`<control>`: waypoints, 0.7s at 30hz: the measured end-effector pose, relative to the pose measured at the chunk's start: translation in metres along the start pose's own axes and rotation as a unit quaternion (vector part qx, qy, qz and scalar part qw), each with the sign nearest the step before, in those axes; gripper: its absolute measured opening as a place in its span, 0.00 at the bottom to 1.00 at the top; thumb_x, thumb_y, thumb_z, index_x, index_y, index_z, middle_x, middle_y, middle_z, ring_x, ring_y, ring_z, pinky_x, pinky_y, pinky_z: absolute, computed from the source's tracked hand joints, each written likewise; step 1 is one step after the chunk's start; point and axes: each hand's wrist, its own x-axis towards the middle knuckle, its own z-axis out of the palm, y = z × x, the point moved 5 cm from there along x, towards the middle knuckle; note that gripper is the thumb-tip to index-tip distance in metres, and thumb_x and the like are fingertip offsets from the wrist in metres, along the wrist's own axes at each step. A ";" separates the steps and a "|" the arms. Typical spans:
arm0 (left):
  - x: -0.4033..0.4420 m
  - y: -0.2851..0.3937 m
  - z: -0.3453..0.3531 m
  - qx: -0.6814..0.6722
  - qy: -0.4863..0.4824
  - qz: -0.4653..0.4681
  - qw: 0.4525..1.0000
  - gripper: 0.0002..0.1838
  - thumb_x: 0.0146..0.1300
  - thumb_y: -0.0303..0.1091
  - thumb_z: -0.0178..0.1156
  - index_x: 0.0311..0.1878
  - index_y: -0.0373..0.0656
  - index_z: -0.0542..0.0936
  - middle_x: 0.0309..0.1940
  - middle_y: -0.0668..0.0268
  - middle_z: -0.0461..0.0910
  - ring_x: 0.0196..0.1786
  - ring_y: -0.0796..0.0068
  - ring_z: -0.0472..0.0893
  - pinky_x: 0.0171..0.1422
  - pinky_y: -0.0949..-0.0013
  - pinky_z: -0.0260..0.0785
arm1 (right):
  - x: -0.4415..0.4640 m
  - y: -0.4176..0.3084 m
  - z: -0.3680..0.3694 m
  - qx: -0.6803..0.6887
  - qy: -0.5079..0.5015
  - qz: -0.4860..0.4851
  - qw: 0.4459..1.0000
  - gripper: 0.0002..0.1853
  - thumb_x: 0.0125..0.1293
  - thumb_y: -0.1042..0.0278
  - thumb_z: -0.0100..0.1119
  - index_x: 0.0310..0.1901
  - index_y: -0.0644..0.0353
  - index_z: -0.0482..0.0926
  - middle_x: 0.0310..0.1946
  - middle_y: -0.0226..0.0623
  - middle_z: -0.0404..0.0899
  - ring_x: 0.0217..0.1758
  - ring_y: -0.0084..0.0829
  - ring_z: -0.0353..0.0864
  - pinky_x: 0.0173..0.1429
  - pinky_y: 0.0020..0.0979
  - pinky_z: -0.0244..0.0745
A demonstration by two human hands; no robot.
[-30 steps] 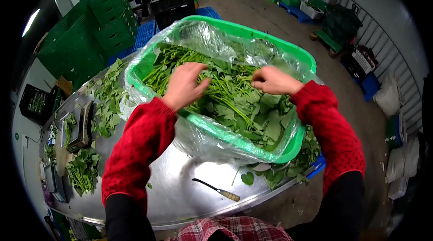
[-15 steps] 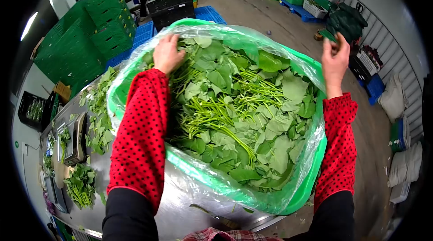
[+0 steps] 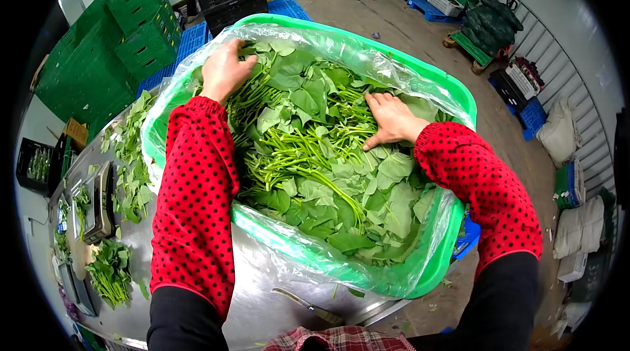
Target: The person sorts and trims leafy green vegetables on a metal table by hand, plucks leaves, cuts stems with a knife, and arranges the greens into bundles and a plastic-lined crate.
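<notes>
Our green crate (image 3: 420, 67) looks nearly full of leafy greens (image 3: 308, 154), with our left hand (image 3: 226, 72), thumb apart, at their far-left edge, our right hand (image 3: 394, 119) spread on top, and another bunch (image 3: 109, 272) left on the bench (image 3: 256, 265).

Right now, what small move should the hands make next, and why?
Perhaps press the right hand lightly down on the long-stemmed green leaves: it lies spread on them, the left hand is at their far-left edge, and they look loosely heaped in the green plastic crate.
</notes>
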 end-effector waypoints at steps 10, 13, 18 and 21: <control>-0.004 0.014 0.017 -0.002 -0.037 0.094 0.995 0.28 0.56 0.48 0.63 0.58 0.44 0.75 0.51 0.56 0.79 0.53 0.56 0.79 0.56 0.56 0.71 | 0.025 -0.003 0.009 0.028 -0.010 0.067 0.997 0.54 0.34 0.38 0.78 0.56 0.71 0.68 0.58 0.53 0.70 0.64 0.50 0.67 0.65 0.45 0.65; -0.009 0.016 0.021 0.030 -0.074 0.096 0.992 0.27 0.56 0.48 0.63 0.57 0.44 0.76 0.51 0.57 0.79 0.54 0.56 0.79 0.56 0.57 0.71 | 0.027 -0.010 -0.011 0.035 -0.048 0.063 0.996 0.47 0.37 0.44 0.78 0.55 0.67 0.69 0.47 0.55 0.78 0.53 0.51 0.78 0.56 0.45 0.74; -0.003 0.009 0.027 0.044 -0.067 0.116 0.990 0.25 0.54 0.47 0.62 0.51 0.41 0.77 0.43 0.53 0.82 0.48 0.53 0.81 0.50 0.55 0.74 | 0.003 -0.004 -0.059 0.004 -0.067 0.077 0.995 0.46 0.40 0.47 0.74 0.64 0.57 0.71 0.44 0.49 0.82 0.49 0.46 0.81 0.55 0.39 0.76; -0.007 0.016 0.017 0.018 -0.011 0.122 0.992 0.24 0.52 0.45 0.61 0.50 0.41 0.78 0.43 0.53 0.82 0.47 0.54 0.81 0.50 0.55 0.74 | 0.000 -0.004 -0.059 0.020 -0.098 0.100 0.990 0.42 0.39 0.48 0.74 0.60 0.56 0.75 0.46 0.46 0.82 0.50 0.43 0.81 0.56 0.39 0.75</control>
